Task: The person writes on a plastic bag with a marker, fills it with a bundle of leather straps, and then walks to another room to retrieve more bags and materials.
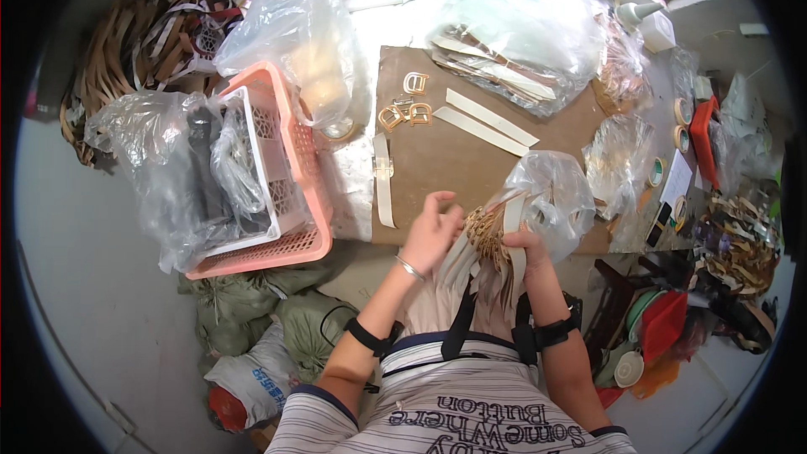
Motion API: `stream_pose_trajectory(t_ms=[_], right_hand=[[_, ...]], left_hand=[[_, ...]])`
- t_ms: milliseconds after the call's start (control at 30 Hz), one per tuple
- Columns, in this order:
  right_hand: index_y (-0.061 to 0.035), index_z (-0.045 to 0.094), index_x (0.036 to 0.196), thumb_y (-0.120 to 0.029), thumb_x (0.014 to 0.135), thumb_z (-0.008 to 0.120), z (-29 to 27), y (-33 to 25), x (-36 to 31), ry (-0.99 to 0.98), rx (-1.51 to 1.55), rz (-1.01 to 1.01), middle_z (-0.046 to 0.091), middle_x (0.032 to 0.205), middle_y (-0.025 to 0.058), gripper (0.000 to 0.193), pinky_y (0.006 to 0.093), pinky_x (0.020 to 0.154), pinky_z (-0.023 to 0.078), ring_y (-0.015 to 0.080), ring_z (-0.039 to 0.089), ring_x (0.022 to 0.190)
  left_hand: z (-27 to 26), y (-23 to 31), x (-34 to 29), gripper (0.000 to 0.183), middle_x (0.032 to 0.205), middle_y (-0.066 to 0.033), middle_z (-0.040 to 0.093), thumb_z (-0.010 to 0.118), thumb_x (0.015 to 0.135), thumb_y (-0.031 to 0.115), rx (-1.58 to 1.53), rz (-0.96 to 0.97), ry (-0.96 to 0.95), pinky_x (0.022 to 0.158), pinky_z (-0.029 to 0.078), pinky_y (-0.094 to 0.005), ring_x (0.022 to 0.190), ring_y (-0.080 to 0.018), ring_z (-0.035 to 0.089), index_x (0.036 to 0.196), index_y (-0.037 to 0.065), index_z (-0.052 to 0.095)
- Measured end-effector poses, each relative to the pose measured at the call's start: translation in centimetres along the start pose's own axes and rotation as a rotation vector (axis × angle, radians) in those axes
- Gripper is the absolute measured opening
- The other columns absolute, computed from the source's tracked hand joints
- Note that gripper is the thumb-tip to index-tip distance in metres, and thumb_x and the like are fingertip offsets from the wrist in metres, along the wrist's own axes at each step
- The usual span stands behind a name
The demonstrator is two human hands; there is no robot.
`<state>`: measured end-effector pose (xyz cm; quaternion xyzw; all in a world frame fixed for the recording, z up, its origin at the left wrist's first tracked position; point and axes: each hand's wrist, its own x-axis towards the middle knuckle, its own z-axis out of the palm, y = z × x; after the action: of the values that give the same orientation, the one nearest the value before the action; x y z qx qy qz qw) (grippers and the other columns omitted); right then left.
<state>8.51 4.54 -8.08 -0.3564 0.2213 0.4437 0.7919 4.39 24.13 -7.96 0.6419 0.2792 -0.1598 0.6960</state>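
My left hand [430, 231] rests on a bundle of cream straps with gold buckles [486, 231] that hangs over the edge of the brown board [437, 160]. My right hand [528, 248] grips one cream strap [513, 235] of that bundle, beside a clear plastic bag [551, 193]. One cream strap with a buckle [383, 178] lies flat at the board's left edge. Several loose gold buckles [405, 109] and two plain cream strips [487, 122] lie farther back on the board.
A pink basket [294, 193] holding a white basket and plastic bags stands at the left. A heap of straps [160, 34] is at the back left. Bagged parts [504, 50] and tape rolls [683, 122] sit at the right. Green sacks [269, 319] lie below.
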Motion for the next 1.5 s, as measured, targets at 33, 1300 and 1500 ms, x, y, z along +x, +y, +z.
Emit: stream_pose_trajectory(t_ms=[33,1300,1500], right_hand=[[0.0030,0.051,0.118,-0.011,0.062,0.064,-0.2,-0.1,-0.4,0.011,0.003,-0.013,0.061,0.107,0.0173,0.059,0.0388,0.087,0.052,0.0283,0.063,0.096],[-0.0014,0.060,0.106,-0.028,0.082,0.061,-2.7,-2.9,-11.7,0.647,0.189,-0.206,0.065,0.091,0.0084,0.036,0.0263,0.068,0.051,0.0169,0.062,0.075],[-0.0028,0.062,0.101,-0.030,0.087,0.058,-4.5,-2.5,-11.7,0.562,0.375,-0.113,0.066,0.091,0.0065,0.031,0.0239,0.069,0.048,0.0152,0.061,0.075]], left_hand=[[-0.5,-0.1,1.2,0.026,0.074,-0.0115,0.068,0.052,0.095,0.017,-0.187,-0.146,-0.022,0.062,0.050,-0.0347,0.066,-0.0240,0.067,0.113,0.000,0.047],[7.3,1.6,24.2,0.013,0.101,-0.0102,0.060,0.067,0.079,0.019,1.113,0.741,-0.001,0.078,0.046,-0.0439,0.098,-0.0314,0.057,0.091,0.013,0.067],[6.7,2.7,24.9,0.016,0.099,-0.0100,0.059,0.072,0.073,0.016,1.044,0.565,-0.021,0.072,0.045,-0.0433,0.093,-0.0301,0.058,0.082,0.011,0.059]])
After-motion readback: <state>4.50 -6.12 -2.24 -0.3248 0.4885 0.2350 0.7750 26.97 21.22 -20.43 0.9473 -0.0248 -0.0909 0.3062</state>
